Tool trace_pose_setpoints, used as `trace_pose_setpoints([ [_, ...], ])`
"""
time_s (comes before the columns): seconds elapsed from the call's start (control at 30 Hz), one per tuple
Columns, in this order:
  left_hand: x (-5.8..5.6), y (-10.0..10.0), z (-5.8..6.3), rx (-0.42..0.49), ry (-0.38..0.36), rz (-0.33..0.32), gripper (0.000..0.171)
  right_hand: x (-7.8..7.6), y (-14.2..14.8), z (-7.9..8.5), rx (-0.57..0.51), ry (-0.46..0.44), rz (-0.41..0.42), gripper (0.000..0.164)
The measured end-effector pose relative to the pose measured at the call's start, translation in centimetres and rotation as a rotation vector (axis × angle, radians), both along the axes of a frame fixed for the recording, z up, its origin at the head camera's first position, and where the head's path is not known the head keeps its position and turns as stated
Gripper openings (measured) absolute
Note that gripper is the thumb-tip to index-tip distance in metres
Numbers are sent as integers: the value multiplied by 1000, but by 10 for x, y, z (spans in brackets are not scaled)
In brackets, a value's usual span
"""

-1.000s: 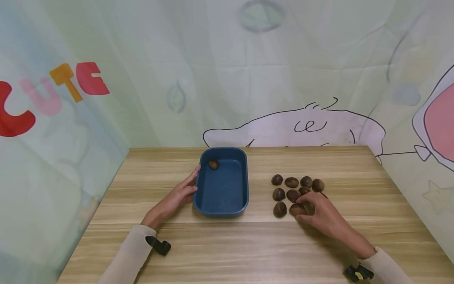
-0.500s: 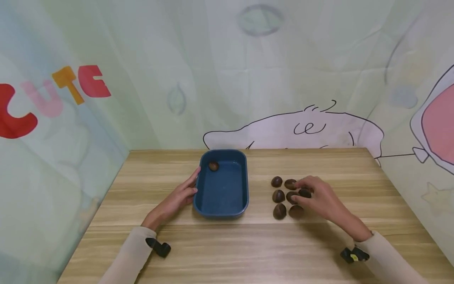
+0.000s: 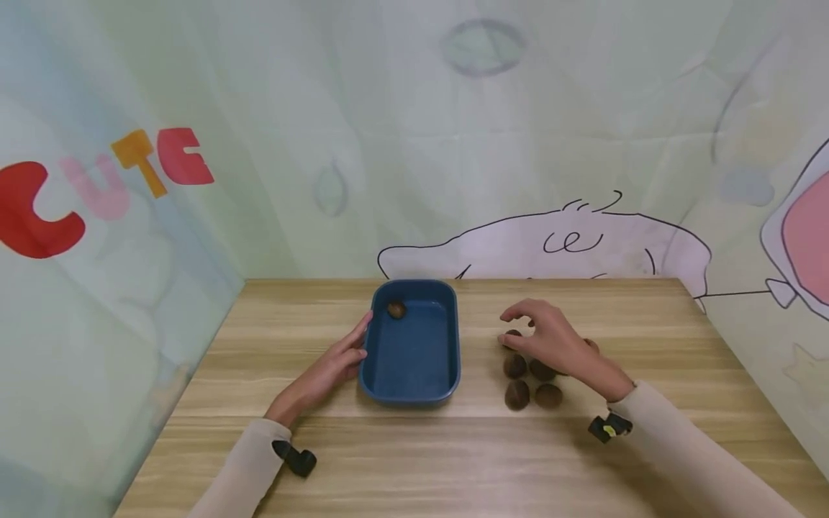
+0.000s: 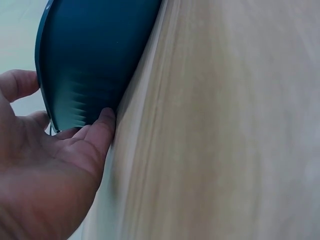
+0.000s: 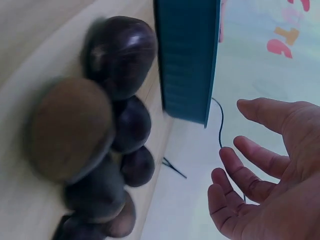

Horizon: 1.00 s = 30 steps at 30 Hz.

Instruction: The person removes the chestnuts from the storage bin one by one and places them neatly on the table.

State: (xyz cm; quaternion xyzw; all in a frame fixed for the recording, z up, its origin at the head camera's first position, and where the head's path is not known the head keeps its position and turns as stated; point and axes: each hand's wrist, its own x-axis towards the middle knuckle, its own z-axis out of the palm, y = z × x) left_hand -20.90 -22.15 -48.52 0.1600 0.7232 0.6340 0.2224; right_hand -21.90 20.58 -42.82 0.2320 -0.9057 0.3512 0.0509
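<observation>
My left hand (image 3: 327, 374) rests against the left side of a blue rectangular tray (image 3: 457, 360). In the left wrist view, fingers of this hand (image 4: 55, 165) touch the tray's outer wall near the tabletop. One brown chestnut (image 3: 396, 309) lies inside the tray, toward the far left corner. Right of the tray, several chestnuts (image 3: 515, 366) sit close together on the table. Above their far rows hovers my right hand (image 3: 550, 338), covering part of the group. Its fingers (image 5: 250, 177) are spread and loosely bent in the right wrist view, with nothing between them.
The wooden table (image 3: 421, 460) ends at the back against a printed cloth backdrop (image 3: 291, 144). Another cloth side hangs along the left. A black wrist camera (image 3: 294, 458) is strapped on the left sleeve, and another (image 3: 610, 427) on the right.
My right hand has moved left and away from me over the chestnuts, from the right side of the group to its far left. My left hand stays at the tray.
</observation>
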Motion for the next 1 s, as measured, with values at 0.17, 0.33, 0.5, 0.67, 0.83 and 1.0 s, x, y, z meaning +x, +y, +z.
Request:
trace_pose_setpoints([
  [0.17,3,0,-2,-4,-6,11,72,-12,-22,2,1,-26,44,30],
  [0.33,4,1,-2,4,-4,4,71,-25,-41,5,1,-29,90,32],
  [0.5,2,1,-3,2,-3,2,71,-36,-58,6,-9,-45,130,33],
  [0.67,2,4,-3,2,-9,10,72,-45,-73,7,-7,-56,161,33],
  [0.83,2,6,-2,2,-13,6,72,-53,-86,7,-9,-17,211,32],
  [1.0,2,2,-1,-2,-6,9,73,-62,-103,7,3,-7,256,35],
])
